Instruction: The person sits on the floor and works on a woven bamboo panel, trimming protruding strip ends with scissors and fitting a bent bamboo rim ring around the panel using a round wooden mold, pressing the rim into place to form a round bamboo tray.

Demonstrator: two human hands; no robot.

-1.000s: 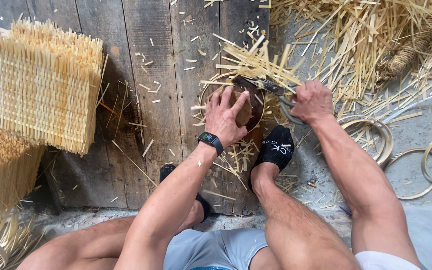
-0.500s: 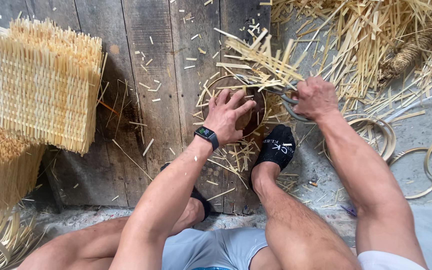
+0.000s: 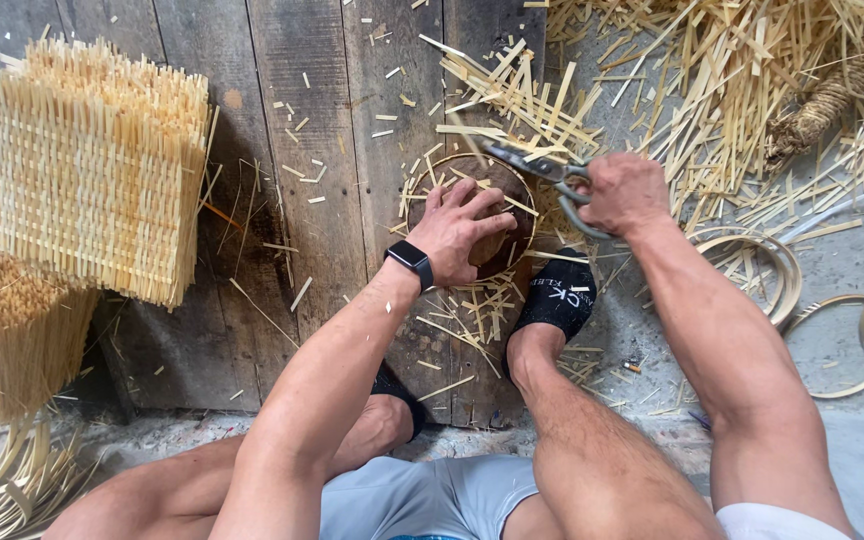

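- Head view shows us sitting on the floor, looking down at a round woven piece (image 3: pixel 497 200) on dark wooden planks (image 3: pixel 292 150).
- Our left hand (image 3: pixel 462 225) lies spread flat on the piece, fingers open, pressing it down; a black watch (image 3: pixel 410 262) sits on that wrist.
- Our right hand (image 3: pixel 627 192) is closed around the handles of metal shears (image 3: pixel 542 172), whose blades point left over the piece's upper rim, among projecting strips.
- Our foot in a black sock (image 3: pixel 557 295) rests just beside the piece's lower right edge.
- Cut strips (image 3: pixel 472 310) lie scattered below the piece and longer ones fan out above it, so we judge the trimming partly done: some strip ends on the upper side remain uncut.
- Flat woven panels (image 3: pixel 92 170) are stacked well apart on the left; a heap of loose strips (image 3: pixel 732 80) and coiled hoops (image 3: pixel 762 265) lie to the right.
- A thick rope (image 3: pixel 832 95) sits in the top right corner.
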